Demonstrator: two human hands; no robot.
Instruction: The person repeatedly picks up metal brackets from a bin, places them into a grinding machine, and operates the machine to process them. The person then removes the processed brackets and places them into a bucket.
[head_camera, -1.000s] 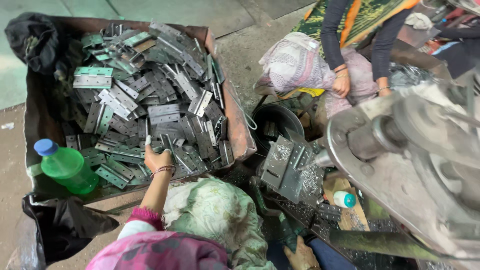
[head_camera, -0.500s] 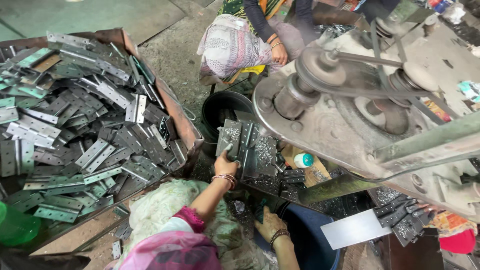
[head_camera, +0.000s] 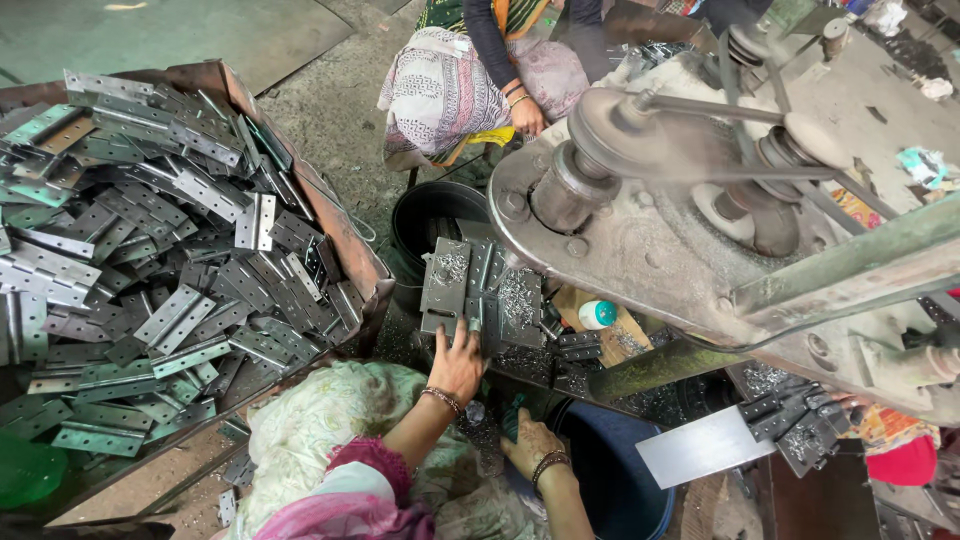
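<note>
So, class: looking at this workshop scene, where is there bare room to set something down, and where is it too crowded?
Bare concrete floor lies beyond the crate of hinges, up to the seated person. The crate is heaped full. Around the left hand hinge plates, shavings and the machine crowd everything. The right hand rests by a blue tub.

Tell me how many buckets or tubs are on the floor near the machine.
2: a black tub by the seated co-worker, and a blue bucket beside the right hand. Others may be hidden.

Soft even daylight, faint shadows, spinning pulley (head_camera: 640, 135) motion-blurred, wide-angle bending at edges
</note>
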